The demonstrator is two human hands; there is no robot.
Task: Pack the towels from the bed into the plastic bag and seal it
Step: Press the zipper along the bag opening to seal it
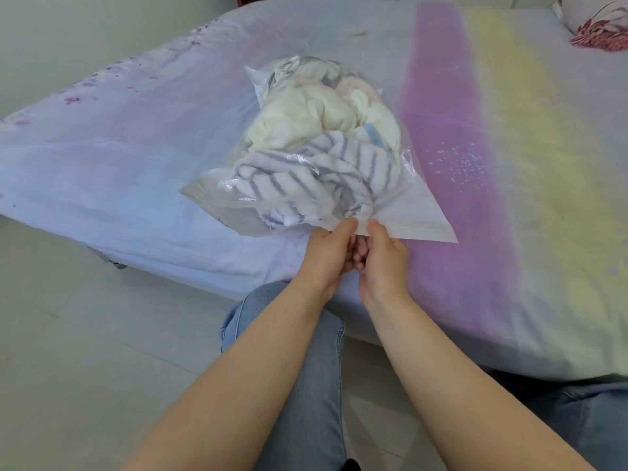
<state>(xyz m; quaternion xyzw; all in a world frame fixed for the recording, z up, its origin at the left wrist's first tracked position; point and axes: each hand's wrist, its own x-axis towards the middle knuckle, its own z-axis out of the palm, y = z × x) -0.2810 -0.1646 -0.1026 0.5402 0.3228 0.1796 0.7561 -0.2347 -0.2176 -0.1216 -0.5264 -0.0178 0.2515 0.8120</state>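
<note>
- Two hands are mine, and they sit side by side at the near edge of the plastic bag (pixel 401 212).
- My left hand (pixel 331 248) pinches the bag's edge, with the thumb on top of the plastic.
- My right hand (pixel 384 253) pinches the same edge just beside it, thumb on top too.
- My hands are close together, and their fingers curl under the bag and touch each other.
- The bag is see-through and lies on the bed (pixel 136 158), near the bed's front edge.
- The bag is puffy and full of towels.
- A striped towel (pixel 306 178), white with grey lines, sits in the part of the bag closest to me.
- A cream towel (pixel 299 120) sits behind the striped one, in the middle of the bag.
- More pale towels (pixel 360 93) are bunched at the far end of the bag, some cream, some a little pink.
- A bit of light blue shows between the towels on the right side.
- The bag's right corner sticks out flat over the purple stripe (pixel 441 130) on the bed sheet.
- A yellow stripe (pixel 530 147) runs next to the purple one.
- A pillow (pixel 598 22) with red flowers lies at the far right corner of the bed.
- My legs in blue jeans (pixel 306 385) are below my arms, above the pale floor (pixel 85 334).
</note>
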